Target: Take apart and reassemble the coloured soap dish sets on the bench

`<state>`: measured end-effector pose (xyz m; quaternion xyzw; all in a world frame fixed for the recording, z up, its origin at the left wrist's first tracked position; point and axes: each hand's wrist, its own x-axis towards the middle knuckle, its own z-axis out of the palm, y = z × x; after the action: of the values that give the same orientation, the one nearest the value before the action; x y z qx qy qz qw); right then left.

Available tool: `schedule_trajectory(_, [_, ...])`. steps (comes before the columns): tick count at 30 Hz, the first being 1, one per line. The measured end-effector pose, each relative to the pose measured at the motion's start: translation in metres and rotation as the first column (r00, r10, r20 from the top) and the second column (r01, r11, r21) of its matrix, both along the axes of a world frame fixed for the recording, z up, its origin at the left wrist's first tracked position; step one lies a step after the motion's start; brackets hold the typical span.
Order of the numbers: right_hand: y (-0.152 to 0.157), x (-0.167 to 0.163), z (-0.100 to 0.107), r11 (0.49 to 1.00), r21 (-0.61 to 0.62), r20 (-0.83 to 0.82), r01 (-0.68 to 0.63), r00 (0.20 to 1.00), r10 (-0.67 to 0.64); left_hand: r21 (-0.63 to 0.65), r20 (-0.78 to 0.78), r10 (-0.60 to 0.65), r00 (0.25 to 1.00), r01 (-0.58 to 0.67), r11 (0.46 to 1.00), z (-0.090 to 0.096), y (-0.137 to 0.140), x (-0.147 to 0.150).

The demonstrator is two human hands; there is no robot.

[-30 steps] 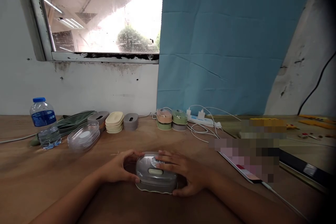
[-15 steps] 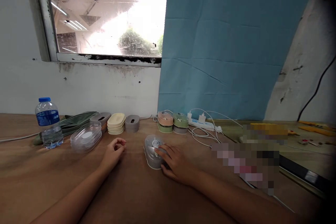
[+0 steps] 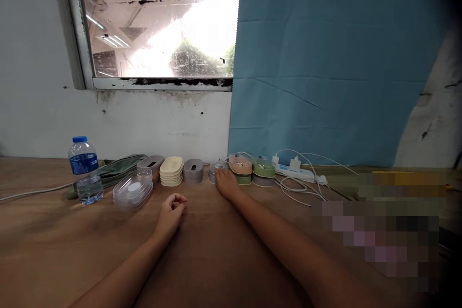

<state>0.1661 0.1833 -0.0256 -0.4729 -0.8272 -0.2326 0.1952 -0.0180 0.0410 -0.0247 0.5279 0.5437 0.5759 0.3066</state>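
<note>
At the far side of the brown tabletop, the right hand reaches over a small grey oval box with a round printed label on top. Its fingers lie bent across the near part of that box, touching it; whether they clasp its sides cannot be told, nor what it contains. The box stands just left of a peach-lidded box with a green lower part, and right of that is a green-lidded box over a grey base, both with rounded corners.

The left hand rests nearer, on its side, fingers loosely curled, a gap between them and the thumb, holding nothing visible.

To its far left lies a nested stack of clear plastic covers, thin and glossy, a whitish disc showing through. Behind, from left to right, stand a grey tub with a dark slot in its top, a neat pile of cream oval lids with layered edges, and a slotted matte grey tub. Leftmost, a clear plastic bottle, blue-capped and partly filled with water, stands before a dark green fabric pouch.
</note>
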Motion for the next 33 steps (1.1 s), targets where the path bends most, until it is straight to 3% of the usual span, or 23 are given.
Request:
schedule_trajectory(5, [0.005,-0.013,0.011,0.997,0.012,-0.027,0.076,0.997,-0.076,-0.028,-0.015,-0.020,1.000,0.020,0.999,0.000,-0.001,0.002])
schedule_trajectory(11, [-0.004,-0.057,0.020,0.995,-0.033,-0.022,-0.092,0.996,0.091,-0.041,-0.041,-0.023,0.999,0.022,0.999,-0.003,0.001,0.001])
schedule_trajectory(16, [0.006,-0.078,0.016,0.979,-0.159,-0.118,-0.124,0.987,0.106,-0.002,-0.074,-0.001,0.997,0.001,1.000,-0.004,0.004,-0.002])
schedule_trajectory(21, [0.008,-0.068,0.022,0.946,-0.213,-0.234,-0.244,0.953,0.193,0.035,-0.141,0.015,0.990,-0.011,0.999,-0.005,0.003,-0.002])
schedule_trajectory(25, [-0.025,-0.035,0.029,0.911,-0.212,-0.307,-0.355,0.909,0.282,0.082,-0.264,0.055,0.963,-0.035,0.996,-0.003,-0.002,-0.002])
schedule_trajectory(28, [-0.068,0.007,0.035,0.871,-0.241,-0.310,-0.428,0.884,0.349,0.225,-0.496,0.112,0.861,0.003,0.974,0.008,0.004,-0.006])
schedule_trajectory(30, [-0.098,0.040,0.040,0.843,-0.277,-0.296,-0.460,0.876,0.381,0.303,-0.704,0.179,0.687,0.063,0.951,0.021,0.019,-0.013])
schedule_trajectory(32, [-0.125,0.072,0.043,0.802,-0.347,-0.297,-0.486,0.868,0.398,0.327,-0.843,0.289,0.453,0.006,0.945,0.034,0.043,-0.024])
schedule_trajectory(33, [-0.137,0.086,0.044,0.798,-0.364,-0.297,-0.480,0.872,0.389,0.318,-0.859,0.298,0.417,-0.023,0.948,0.040,0.055,-0.029])
